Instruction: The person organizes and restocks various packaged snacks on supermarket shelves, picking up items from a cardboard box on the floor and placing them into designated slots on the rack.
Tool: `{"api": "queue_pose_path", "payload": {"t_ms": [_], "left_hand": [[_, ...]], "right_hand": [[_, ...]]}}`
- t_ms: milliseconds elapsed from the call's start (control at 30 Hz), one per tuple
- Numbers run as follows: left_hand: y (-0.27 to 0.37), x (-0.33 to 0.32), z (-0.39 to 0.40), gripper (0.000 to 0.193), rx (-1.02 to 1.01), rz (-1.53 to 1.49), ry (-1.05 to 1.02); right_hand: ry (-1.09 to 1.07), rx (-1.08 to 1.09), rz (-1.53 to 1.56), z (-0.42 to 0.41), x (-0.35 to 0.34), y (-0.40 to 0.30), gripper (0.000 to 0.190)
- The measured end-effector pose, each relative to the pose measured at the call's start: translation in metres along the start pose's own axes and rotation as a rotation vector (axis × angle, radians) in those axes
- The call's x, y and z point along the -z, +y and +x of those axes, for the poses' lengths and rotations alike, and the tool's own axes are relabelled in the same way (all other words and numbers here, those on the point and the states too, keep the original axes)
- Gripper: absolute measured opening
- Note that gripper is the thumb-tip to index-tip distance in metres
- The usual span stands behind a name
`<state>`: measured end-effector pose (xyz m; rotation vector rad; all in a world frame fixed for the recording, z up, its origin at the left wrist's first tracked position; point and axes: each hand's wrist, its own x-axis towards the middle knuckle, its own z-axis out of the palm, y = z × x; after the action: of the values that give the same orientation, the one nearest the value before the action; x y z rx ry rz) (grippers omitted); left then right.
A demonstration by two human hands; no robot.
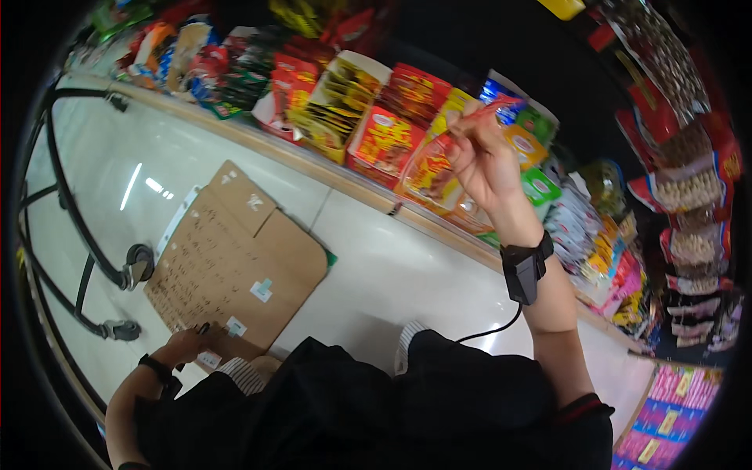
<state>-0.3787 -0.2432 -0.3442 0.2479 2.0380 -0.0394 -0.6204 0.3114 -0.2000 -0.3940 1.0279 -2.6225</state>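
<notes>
My right hand (pixel 484 155) is raised over the shelf, its fingertips pinching a red packet (pixel 496 110). Just below it are a box of red and yellow packets (pixel 432 170) and several small seasoning packets, one of them orange (pixel 524 147). Low at the left, my left hand (pixel 189 346) grips a slim dark pen (pixel 203 329), partly hidden by the fingers. Beside that hand, a flattened cardboard sheet (pixel 235 235) lies on the floor, bearing rows of handwriting and a few small stickers.
A wooden shelf edge (pixel 235 132) runs across, with display boxes of yellow packets (pixel 338 100) and red packets (pixel 388 141) behind it. A black-framed cart with casters (pixel 140 261) stands at left. Bagged goods (pixel 684 194) line the right. A cable (pixel 493 333) hangs from my right wrist device.
</notes>
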Motion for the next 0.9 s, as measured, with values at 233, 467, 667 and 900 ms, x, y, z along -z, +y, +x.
{"api": "queue_pose_path", "payload": {"t_ms": [233, 467, 667, 900], "left_hand": [[-0.016, -0.021, 0.001, 0.018, -0.039, -0.081, 0.064], [-0.006, -0.018, -0.017, 0.016, 0.005, -0.080, 0.050], [-0.012, -0.016, -0.006, 0.017, 0.016, -0.071, 0.036], [-0.020, -0.033, -0.009, 0.017, 0.056, -0.063, 0.017]], "right_hand": [[0.460, 0.103, -0.632, 0.016, -0.001, 0.054, 0.022], [0.366, -0.109, -1.127, 0.017, 0.004, 0.086, 0.017], [0.323, 0.415, -2.009, 0.022, -0.048, 0.049, 0.017], [0.019, 0.152, -1.665, 0.048, -0.041, 0.120, 0.024]]}}
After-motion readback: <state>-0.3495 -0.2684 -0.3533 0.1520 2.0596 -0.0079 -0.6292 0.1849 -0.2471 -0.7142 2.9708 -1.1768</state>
